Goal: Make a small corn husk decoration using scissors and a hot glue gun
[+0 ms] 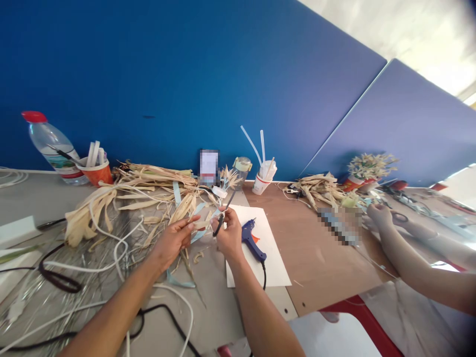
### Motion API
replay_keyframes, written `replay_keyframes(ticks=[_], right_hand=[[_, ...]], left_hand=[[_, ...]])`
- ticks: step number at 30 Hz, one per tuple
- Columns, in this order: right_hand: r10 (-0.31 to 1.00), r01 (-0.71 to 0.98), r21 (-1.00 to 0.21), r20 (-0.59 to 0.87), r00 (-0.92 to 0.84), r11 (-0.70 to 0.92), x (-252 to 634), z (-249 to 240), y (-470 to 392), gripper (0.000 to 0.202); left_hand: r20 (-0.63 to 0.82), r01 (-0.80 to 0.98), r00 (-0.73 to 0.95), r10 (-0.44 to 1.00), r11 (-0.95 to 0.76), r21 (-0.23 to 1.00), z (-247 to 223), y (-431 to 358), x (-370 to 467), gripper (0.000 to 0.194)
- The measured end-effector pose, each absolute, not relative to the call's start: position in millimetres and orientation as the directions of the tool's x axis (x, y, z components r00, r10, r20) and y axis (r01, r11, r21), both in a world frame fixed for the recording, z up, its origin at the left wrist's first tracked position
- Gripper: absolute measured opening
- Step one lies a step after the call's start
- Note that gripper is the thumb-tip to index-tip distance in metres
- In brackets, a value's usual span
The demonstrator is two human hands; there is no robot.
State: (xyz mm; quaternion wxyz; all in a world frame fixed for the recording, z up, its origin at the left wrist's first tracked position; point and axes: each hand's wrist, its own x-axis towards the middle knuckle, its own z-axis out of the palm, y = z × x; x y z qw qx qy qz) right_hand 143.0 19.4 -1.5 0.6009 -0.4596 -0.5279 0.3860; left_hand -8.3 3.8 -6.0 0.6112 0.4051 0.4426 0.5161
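Observation:
My left hand [178, 240] pinches a small pale strip of dried corn husk [201, 225] between thumb and fingertips. Close beside it, my right hand [229, 233] is closed around black-handled scissors [218, 225], their dark blade pointing up and away. Whether the blades are apart cannot be made out. Just right of that hand, a blue hot glue gun [254, 241] lies on a white sheet [273, 270]. Behind both hands spreads a heap of dried corn husks [156, 177], with a husk flower [229, 177] standing at its right end.
White cables [122, 248] and thin wires cover the left side. A bottle [52, 144], a red cup of pens [97, 172], a blurred phone [208, 166] and a cup of glue sticks [262, 183] line the blue partition [186, 74]. At right, a co-worker's hands [381, 217] work near scissors.

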Motion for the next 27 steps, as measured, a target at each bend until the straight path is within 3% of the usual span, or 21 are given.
replay_keyframes(ticks=[5,14,19,27], right_hand=[[0.947,0.070,-0.954,0.297,0.125,0.290,139.1,0.9,15.6,0.033],[0.940,0.140,-0.941,0.324,0.106,0.309,136.2,0.2,14.0,0.032],[0.950,0.064,-0.959,0.281,0.133,0.275,142.7,2.3,17.2,0.032],[0.964,-0.089,-0.996,0.041,-0.261,0.018,154.2,12.4,16.4,0.026]], left_hand=[[-0.122,-0.190,0.020,0.992,0.124,0.974,-10.4,7.0,-10.5,0.040],[0.013,0.003,-0.102,0.995,-0.013,1.000,-14.9,8.9,-11.2,0.022],[0.044,0.047,-0.130,0.991,-0.038,0.998,-15.5,11.1,-16.8,0.018],[0.045,-0.036,-0.202,0.978,-0.054,0.998,-8.0,15.0,-28.1,0.024]])
